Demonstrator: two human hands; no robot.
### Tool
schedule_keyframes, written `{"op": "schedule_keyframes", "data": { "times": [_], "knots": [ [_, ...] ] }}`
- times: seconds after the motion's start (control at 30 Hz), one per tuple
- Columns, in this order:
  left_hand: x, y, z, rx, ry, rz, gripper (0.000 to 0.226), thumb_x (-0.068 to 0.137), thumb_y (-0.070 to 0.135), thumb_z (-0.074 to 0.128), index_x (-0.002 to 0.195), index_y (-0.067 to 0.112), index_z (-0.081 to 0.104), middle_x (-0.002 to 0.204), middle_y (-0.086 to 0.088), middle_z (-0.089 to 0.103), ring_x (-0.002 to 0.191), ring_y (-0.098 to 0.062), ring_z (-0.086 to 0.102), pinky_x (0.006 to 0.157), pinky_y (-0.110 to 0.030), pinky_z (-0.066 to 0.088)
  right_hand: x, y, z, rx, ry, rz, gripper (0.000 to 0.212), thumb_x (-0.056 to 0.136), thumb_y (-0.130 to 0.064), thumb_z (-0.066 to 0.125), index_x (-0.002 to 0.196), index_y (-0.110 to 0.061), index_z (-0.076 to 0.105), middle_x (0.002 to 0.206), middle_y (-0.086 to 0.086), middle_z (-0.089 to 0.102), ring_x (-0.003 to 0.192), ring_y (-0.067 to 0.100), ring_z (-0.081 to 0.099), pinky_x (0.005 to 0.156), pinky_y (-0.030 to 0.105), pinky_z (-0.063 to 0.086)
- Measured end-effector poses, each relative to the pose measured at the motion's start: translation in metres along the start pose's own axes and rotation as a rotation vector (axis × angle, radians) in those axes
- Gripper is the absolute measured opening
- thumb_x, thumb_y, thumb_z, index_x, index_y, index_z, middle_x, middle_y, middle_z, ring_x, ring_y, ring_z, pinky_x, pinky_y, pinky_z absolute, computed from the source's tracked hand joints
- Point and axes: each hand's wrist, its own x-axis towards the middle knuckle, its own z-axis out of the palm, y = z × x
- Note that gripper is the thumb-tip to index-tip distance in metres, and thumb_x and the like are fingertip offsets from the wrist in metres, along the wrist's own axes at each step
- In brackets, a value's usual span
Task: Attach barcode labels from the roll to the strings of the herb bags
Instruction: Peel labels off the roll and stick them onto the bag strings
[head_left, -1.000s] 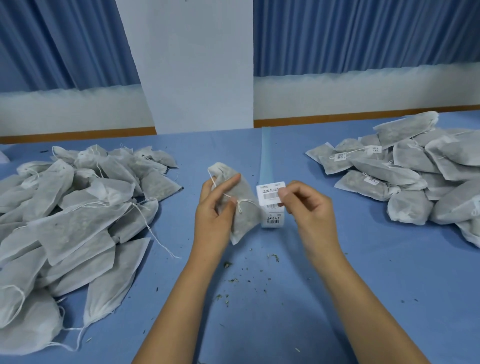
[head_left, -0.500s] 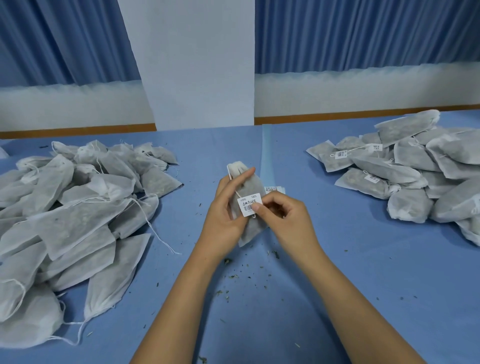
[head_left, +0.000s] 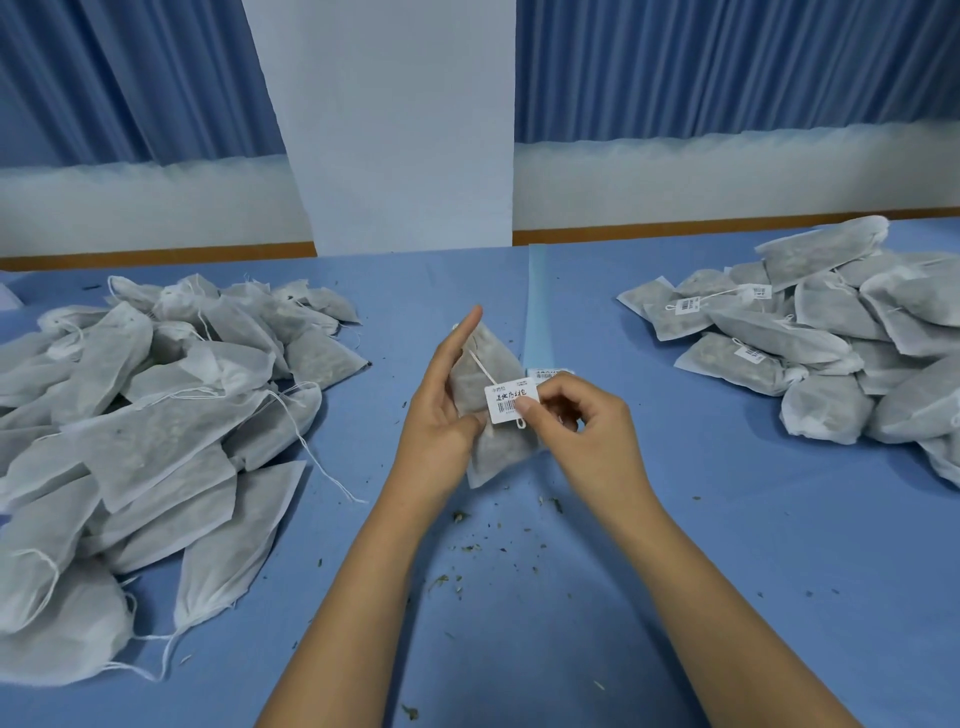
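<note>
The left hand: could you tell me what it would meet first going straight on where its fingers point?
Likely nothing near: the left hand points away over bare blue table toward the white pillar, though depth is unclear.

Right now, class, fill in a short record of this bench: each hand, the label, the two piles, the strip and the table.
Left hand: holds one herb bag, thumb on its front
Right hand: pinches the barcode label at the bag's string
Left pile: bags with bare strings, no labels visible
Right pile: bags, several with labels showing
Label strip: lies behind the hands, another label at its near end
Table: blue, herb crumbs scattered near the wrists
</note>
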Motion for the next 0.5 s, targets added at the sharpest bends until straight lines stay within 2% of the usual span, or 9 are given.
{"op": "schedule_keyframes", "data": {
  "times": [0.07,0.13,0.17,0.23,0.3,0.37,0.47,0.5],
  "knots": [
    [0.0005,-0.0022,-0.0012,-0.046,-0.010,0.012,0.094,0.071,-0.029,0.041,0.128,0.044,0.054,0.144,0.006,0.049,0.134,-0.015,0.046,0.097,-0.034,0.050,0.0012,0.0025,-0.0002,-0.006,0.031,0.028,0.017,0.084,-0.008,0.070,0.069,-0.007,0.062,0.063,0.009,0.052,0.057,0.010,0.037,0.056,0.018,0.032],
    [0.0010,-0.0042,-0.0027,-0.080,-0.019,0.001,0.089,0.067,-0.023,0.040,0.124,0.043,0.060,0.134,0.011,0.058,0.123,-0.020,0.055,0.086,-0.028,0.053,0.0019,0.0045,-0.0001,-0.001,0.051,0.056,0.018,0.083,-0.009,0.071,0.069,-0.005,0.061,0.060,0.012,0.049,0.057,0.011,0.037,0.055,0.020,0.032],
    [0.0012,-0.0050,-0.0035,-0.079,-0.019,-0.008,0.083,0.066,-0.017,0.040,0.120,0.041,0.063,0.128,0.013,0.061,0.119,-0.020,0.057,0.085,-0.029,0.052,0.0019,0.0051,0.0000,-0.002,0.054,0.064,0.020,0.083,-0.009,0.072,0.067,-0.007,0.060,0.057,0.006,0.046,0.055,0.010,0.036,0.054,0.018,0.031],
    [0.0013,-0.0065,-0.0033,-0.042,-0.018,-0.018,0.066,0.068,-0.006,0.044,0.111,0.037,0.069,0.122,0.010,0.064,0.118,-0.021,0.057,0.091,-0.035,0.050,0.0018,0.0054,0.0002,-0.021,0.056,0.069,0.025,0.081,-0.010,0.074,0.063,-0.015,0.058,0.054,-0.007,0.043,0.053,0.006,0.034,0.053,0.015,0.030],
    [0.0010,-0.0065,-0.0008,0.022,-0.015,0.001,0.045,0.077,0.005,0.055,0.106,0.035,0.071,0.123,0.002,0.063,0.121,-0.021,0.056,0.101,-0.040,0.046,0.0012,0.0046,0.0006,-0.055,0.052,0.058,0.026,0.080,-0.011,0.075,0.062,-0.018,0.058,0.052,-0.012,0.043,0.052,0.004,0.035,0.052,0.013,0.030],
    [0.0010,-0.0053,0.0006,0.105,0.005,0.038,0.035,0.080,0.010,0.065,0.103,0.035,0.072,0.125,0.000,0.061,0.122,-0.016,0.055,0.102,-0.033,0.044,0.0004,0.0034,0.0010,-0.097,0.042,0.042,0.025,0.079,-0.015,0.076,0.061,-0.018,0.059,0.051,-0.013,0.046,0.051,0.004,0.037,0.053,0.014,0.030],
    [0.0022,-0.0046,0.0003,0.179,0.038,0.095,0.035,0.080,0.002,0.065,0.099,0.031,0.070,0.127,0.001,0.057,0.122,-0.008,0.054,0.100,-0.021,0.042,0.0006,0.0023,-0.0009,-0.195,0.028,0.059,0.029,0.077,-0.028,0.078,0.053,-0.022,0.062,0.045,-0.012,0.051,0.046,0.004,0.040,0.050,0.017,0.030],
    [0.0020,-0.0048,0.0008,0.202,0.034,0.108,0.037,0.081,-0.002,0.065,0.099,0.031,0.070,0.129,0.000,0.056,0.123,-0.007,0.053,0.099,-0.017,0.041,0.0010,0.0026,-0.0027,-0.242,0.033,0.075,0.035,0.075,-0.035,0.078,0.050,-0.017,0.062,0.044,-0.007,0.053,0.045,0.005,0.039,0.049,0.022,0.030]
  ]
}}
